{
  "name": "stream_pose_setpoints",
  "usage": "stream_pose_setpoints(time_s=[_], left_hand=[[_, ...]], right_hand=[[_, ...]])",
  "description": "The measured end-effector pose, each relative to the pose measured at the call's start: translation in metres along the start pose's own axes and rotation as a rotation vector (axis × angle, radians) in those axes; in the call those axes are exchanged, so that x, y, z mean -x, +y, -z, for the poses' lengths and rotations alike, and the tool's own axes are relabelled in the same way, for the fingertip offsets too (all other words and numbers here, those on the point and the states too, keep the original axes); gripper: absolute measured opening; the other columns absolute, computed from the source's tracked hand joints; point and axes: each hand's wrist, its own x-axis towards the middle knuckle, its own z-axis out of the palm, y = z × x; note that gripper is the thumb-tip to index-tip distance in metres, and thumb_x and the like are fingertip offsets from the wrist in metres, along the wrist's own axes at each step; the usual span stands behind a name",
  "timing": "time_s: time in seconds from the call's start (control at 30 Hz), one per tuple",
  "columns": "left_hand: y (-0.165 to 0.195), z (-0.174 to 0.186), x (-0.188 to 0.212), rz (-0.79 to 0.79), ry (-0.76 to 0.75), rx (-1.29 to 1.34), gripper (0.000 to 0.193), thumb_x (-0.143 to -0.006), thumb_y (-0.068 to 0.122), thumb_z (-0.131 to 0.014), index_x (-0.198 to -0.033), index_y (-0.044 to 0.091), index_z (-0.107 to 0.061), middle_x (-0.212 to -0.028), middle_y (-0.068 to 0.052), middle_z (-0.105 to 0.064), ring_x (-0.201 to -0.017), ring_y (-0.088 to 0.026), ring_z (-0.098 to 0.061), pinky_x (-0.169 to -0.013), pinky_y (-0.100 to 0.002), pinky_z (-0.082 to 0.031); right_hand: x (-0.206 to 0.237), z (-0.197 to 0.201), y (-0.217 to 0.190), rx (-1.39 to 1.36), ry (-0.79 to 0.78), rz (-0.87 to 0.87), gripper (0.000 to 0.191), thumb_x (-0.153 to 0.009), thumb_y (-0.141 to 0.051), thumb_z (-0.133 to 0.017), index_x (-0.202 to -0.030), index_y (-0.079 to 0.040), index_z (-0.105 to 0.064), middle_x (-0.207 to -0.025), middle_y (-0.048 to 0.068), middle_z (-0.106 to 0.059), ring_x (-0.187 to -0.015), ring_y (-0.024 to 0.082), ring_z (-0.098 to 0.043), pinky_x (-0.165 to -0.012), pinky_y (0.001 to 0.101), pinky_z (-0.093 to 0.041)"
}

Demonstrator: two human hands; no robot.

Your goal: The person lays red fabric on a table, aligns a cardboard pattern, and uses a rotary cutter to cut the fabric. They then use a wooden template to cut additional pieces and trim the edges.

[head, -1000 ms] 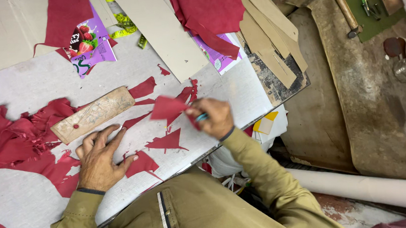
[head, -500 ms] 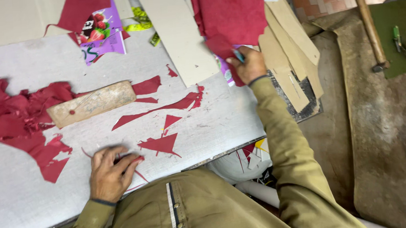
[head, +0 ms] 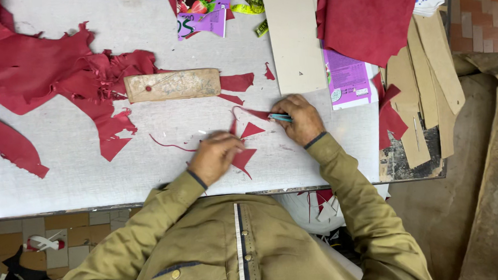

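Left hand (head: 214, 156) pressing flat on a red scrap (head: 243, 157) while right hand (head: 298, 119) grips a blue-handled knife (head: 279, 117) beside it; a slip could nick the fingers.

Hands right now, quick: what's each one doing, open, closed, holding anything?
Left hand: fingers curled, pressing down on a red leather scrap on the table.
Right hand: closed around a blue tool.

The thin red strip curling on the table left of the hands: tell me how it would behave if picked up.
The thin red strip would probably droop limply, since it already lies in a loose curve. It looks very light, being a narrow offcut like the red scraps nearby. It likely won't roll, lying flat on the table.
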Motion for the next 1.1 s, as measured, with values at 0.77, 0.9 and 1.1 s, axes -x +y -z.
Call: stream_pose_setpoints(time_s=[0.77, 0.9, 1.1], left_hand=[[-0.037, 0.129, -0.042, -0.032, -0.177, -0.600, 0.077, -0.075, 0.038, -0.086, -0.140, 0.010, -0.057, -0.145, -0.013, -0.051, -0.133, -0.040, -0.042, -0.107, -0.047, -0.046], [-0.042, 0.132, -0.041, -0.087, 0.021, -0.594, 0.072, -0.083, 0.032, -0.083, -0.146, 0.010, -0.058, -0.148, -0.014, -0.050, -0.136, -0.038, -0.044, -0.109, -0.046, -0.046], [-0.047, 0.171, -0.047, 0.037, 0.053, -0.623, 0.022, -0.091, 0.019, -0.079, -0.112, 0.015, -0.077, -0.110, -0.002, -0.073, -0.113, -0.025, -0.059, -0.090, -0.044, -0.052]], right_hand=[[-0.004, 0.026, 0.020, 0.210, 0.472, -0.079, 0.023, -0.083, 0.012, -0.067, -0.103, 0.002, -0.073, -0.096, 0.018, -0.069, -0.087, 0.032, -0.068, -0.081, 0.0408, -0.055], [0.027, 0.043, 0.039, -0.444, 0.745, -0.382, 0.018, -0.089, 0.011, -0.054, -0.096, 0.002, -0.068, -0.079, 0.006, -0.062, -0.068, 0.013, -0.056, -0.062, 0.0278, -0.044], [0.070, 0.052, 0.058, -0.422, 0.831, -0.641, 0.019, -0.086, 0.006, -0.048, -0.081, 0.001, -0.065, -0.064, 0.002, -0.055, -0.050, 0.010, -0.048, -0.045, 0.0271, -0.038]])
